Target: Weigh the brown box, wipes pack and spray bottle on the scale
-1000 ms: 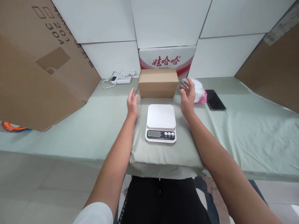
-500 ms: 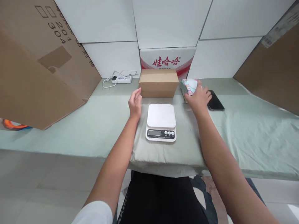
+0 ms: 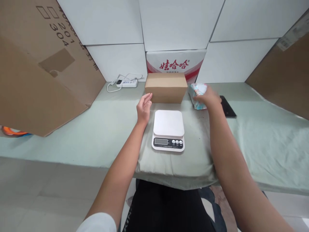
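My left hand (image 3: 144,108) is open beside the front left corner of a closed brown cardboard box (image 3: 166,95), its fingers stretched toward it; whether they touch it I cannot tell. My right hand (image 3: 210,97), blurred by motion, is at the right side of a small pack (image 3: 196,93) with a colourful white and light-blue wrapper, probably tissues. Its thumb lies across the front of the pack, and the fingers spread apart to the right. Between my forearms stands a white digital scale (image 3: 168,124), its display and buttons facing me.
A black phone (image 3: 228,108) lies right of my right hand. Behind the brown box stands a white and red carton (image 3: 176,56). A white power strip (image 3: 126,83) with a cable is at the back left. Large cardboard sheets (image 3: 43,87) flank the green-covered table (image 3: 108,135).
My right hand has shifted right relative to the pack, uncovering more of its front. My left hand has moved slightly across the box's front corner. The view has shifted a little.
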A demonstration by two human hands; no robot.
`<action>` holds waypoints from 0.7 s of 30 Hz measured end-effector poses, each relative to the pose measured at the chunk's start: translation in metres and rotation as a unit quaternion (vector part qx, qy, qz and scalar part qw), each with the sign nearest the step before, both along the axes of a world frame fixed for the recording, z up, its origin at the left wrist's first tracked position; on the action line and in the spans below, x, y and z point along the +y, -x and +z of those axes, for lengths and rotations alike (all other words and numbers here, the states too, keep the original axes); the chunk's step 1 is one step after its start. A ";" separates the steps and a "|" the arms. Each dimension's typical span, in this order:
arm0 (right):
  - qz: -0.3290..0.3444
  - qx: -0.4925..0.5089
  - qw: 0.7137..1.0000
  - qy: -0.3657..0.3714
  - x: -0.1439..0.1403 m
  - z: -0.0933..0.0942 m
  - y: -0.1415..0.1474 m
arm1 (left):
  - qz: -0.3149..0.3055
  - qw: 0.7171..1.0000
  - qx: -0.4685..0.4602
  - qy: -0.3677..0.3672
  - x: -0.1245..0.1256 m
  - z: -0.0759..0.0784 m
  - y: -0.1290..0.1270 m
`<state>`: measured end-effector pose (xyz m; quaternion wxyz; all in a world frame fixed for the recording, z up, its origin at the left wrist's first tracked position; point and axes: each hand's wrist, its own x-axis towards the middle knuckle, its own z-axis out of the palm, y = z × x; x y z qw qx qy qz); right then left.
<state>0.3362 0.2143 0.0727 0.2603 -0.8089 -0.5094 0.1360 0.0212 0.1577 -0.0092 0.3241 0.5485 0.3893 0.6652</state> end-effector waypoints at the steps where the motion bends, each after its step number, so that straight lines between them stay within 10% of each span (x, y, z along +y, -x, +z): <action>1: 0.002 -0.002 1.000 0.003 0.001 -0.001 -0.003 | -0.002 1.000 0.000 0.001 0.000 0.000 0.000; 8: 0.006 0.179 0.984 -0.003 -0.020 0.009 -0.031 | 0.003 1.000 -0.021 0.013 0.002 0.001 0.001; 13: 0.096 0.542 0.834 -0.043 -0.082 0.013 -0.026 | 0.004 0.999 -0.030 0.010 0.004 0.002 -0.001; 21: 0.269 0.465 0.842 -0.045 -0.120 0.048 0.028 | -0.001 1.000 -0.022 0.006 0.003 0.002 0.002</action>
